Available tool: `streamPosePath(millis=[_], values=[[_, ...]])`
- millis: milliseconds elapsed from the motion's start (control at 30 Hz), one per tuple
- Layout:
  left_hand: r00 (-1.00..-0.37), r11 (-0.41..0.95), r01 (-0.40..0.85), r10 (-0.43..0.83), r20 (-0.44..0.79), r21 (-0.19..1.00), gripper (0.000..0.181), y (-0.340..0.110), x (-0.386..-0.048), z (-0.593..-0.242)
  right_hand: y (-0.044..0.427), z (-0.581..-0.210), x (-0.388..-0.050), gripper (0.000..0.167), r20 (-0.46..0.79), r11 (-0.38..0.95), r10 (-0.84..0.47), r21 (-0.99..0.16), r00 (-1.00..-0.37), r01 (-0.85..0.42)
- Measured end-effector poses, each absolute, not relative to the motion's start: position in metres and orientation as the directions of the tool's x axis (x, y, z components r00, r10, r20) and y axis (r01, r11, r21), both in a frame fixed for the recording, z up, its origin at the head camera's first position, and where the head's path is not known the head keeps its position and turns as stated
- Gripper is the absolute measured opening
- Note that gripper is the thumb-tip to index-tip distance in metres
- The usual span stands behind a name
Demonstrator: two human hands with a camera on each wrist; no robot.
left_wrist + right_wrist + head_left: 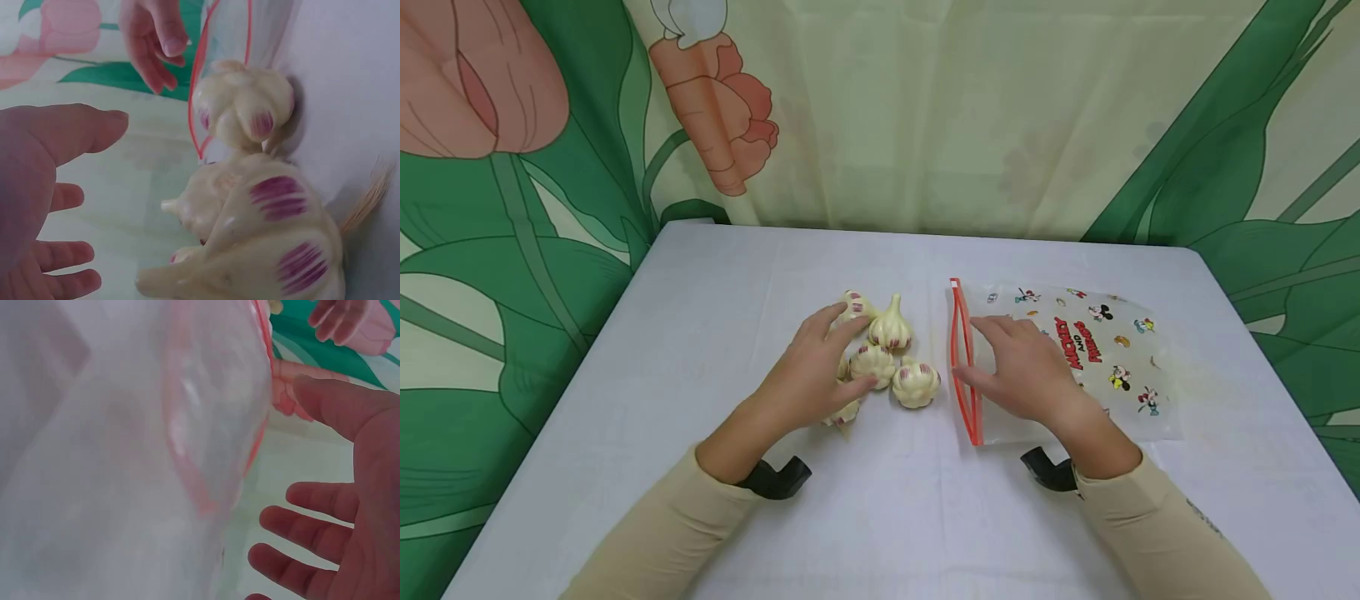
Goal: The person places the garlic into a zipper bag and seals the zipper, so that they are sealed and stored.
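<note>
Several garlic bulbs lie grouped at the middle of the table, cream with purple streaks. Over the group's left side hovers my left hand, fingers apart, partly hiding some bulbs. In the left wrist view its fingers are spread beside the bulbs and hold nothing. A clear zip bag with cartoon prints and a red-edged mouth lies flat on the right. Above its mouth end is my right hand, fingers loosely extended. The right wrist view shows that hand beside the bag, gripping nothing.
A white cloth covers the table. Behind it hangs a curtain printed with tulips and leaves. Black bands are on both wrists.
</note>
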State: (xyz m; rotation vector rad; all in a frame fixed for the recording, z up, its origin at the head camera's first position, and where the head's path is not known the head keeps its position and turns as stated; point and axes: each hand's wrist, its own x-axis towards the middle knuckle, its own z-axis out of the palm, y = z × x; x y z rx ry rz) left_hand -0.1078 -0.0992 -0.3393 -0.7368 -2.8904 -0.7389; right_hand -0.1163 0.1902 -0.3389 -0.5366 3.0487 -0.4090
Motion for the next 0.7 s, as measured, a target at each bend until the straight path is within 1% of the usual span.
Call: streamPosePath(millis=[100,233,467,700], values=[[-0.886,0.743,0.453,0.437,0.156,0.492,0.072,-0.095,-0.107,-0.343,0.187,-0.344,-0.115,0.068,0.027,0.909,-0.341,-0.247,-0.940,-0.336],[-0.876,0.713,0.469,0.453,0.168,0.521,0.071,-0.091,-0.105,-0.347,0.183,-0.349,-0.114,0.072,0.014,0.917,-0.328,-0.234,-0.945,-0.322],[-0.859,0.695,0.504,0.463,0.217,0.512,0.069,-0.088,-0.104,-0.352,0.178,-0.356,-0.113,0.070,-0.026,0.930,-0.288,-0.246,-0.957,-0.274],[-0.859,0.699,0.505,0.463,0.218,0.506,0.068,-0.087,-0.103,-0.354,0.177,-0.359,-0.113,0.064,-0.047,0.922,-0.241,-0.324,-0.969,-0.213]])
